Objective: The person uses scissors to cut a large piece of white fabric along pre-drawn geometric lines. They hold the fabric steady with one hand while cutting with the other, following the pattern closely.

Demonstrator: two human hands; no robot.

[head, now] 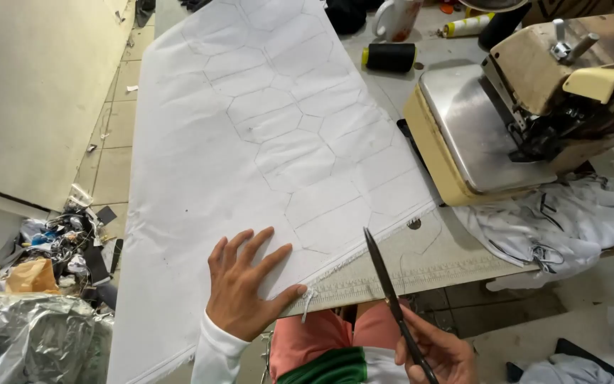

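My left hand (246, 284) lies flat, fingers spread, on the white cloth (250, 142) near its frayed edge on the surface (421, 267). My right hand (438, 352) is closed round the scissors (392, 299), blades shut, tip just over that edge. I should keep the cloth taut and open the blades on a drawn line.

Open run across the white fabric (250, 142), flat and unobstructed toward the far edge. Right side blocked by the sewing machine (520, 114); a black thread spool (390, 57) stands just beyond the cloth's far-right edge.
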